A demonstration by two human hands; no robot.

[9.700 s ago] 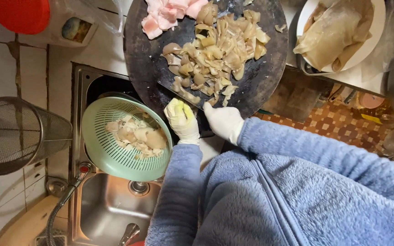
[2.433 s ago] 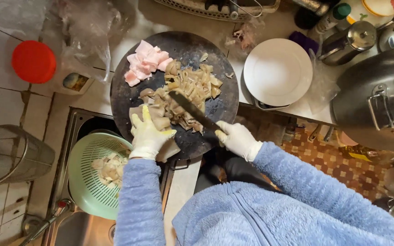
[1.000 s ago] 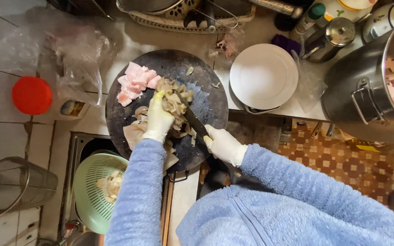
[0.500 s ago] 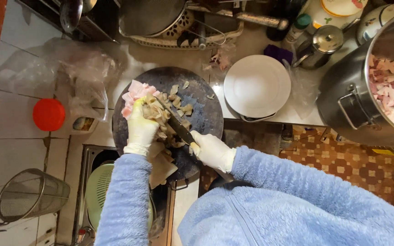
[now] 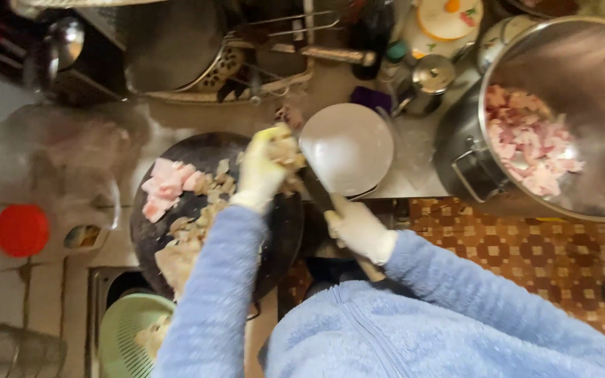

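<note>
Up over the dark round board (image 5: 274, 231), the left hand (image 5: 264, 171) in its pale glove is closed around a heap of cut meat pieces (image 5: 285, 150). It holds them just past the board's right edge, near the white plate (image 5: 348, 147). The right hand (image 5: 355, 227), gloved too, grips the handle of a knife (image 5: 316, 192). The blade points up toward the left hand and sits right under the heap. Both arms wear fuzzy blue sleeves (image 5: 211, 294).

On the board lie more pale chopped bits (image 5: 194, 224). Pink meat chunks (image 5: 166, 189) sit at its left side.

Beside the plate, to the right, stands a big steel pot (image 5: 470, 161). It has lots of pink meat pieces (image 5: 530, 147) inside.

Below the board, a green strainer (image 5: 124, 332) sits over the sink. It holds some pale bits, blurred. A red lid (image 5: 21, 229) is far off to the left. At the top, a dish rack (image 5: 246, 66) holds pots and tools. A small kettle (image 5: 428, 80) stands between the rack and the big pot.
</note>
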